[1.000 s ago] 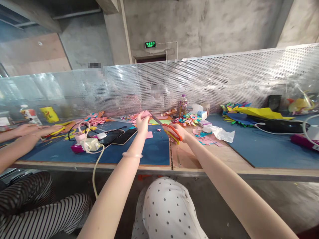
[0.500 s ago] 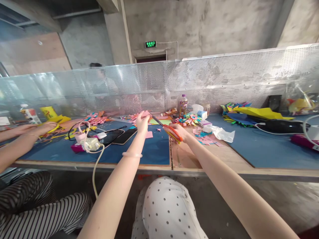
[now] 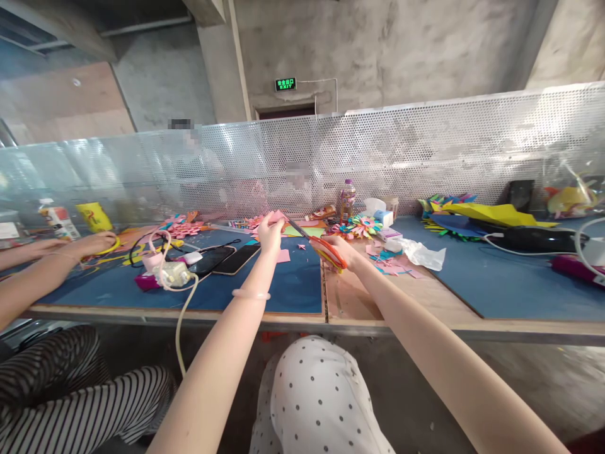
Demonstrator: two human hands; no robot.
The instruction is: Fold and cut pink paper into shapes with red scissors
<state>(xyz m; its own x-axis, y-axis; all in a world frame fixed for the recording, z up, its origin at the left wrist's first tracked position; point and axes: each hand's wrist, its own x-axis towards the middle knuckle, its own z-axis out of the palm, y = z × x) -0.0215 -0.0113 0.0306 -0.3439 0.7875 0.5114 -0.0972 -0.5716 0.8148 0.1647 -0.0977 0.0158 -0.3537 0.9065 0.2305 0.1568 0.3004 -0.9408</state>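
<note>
My left hand (image 3: 270, 232) pinches a small piece of pink paper (image 3: 276, 216) above the blue mat. In my right hand (image 3: 344, 248) is a pair of scissors (image 3: 326, 252) with orange handles, its blades pointing up and left to the paper's edge. Whether the blades have paper between them is too small to tell. Below, on the mat, lie a pink paper square (image 3: 283, 255) and a tiny pink scrap (image 3: 302, 246). A colourful paper flower (image 3: 365, 227) rests just beyond my right hand.
Left of my arm lie phones (image 3: 237, 259) and a power strip with cables (image 3: 172, 275). A co-worker's hand (image 3: 100, 243) holds yellow-handled scissors at far left. A bottle (image 3: 347, 200), tissue (image 3: 422, 253) and paper scraps sit right; a perforated metal screen (image 3: 401, 151) stands behind.
My hands, the scissors and the pink paper stay nearly still. At far left, the co-worker's hand has shifted slightly right, and the yellow paper near it is no longer visible there.
</note>
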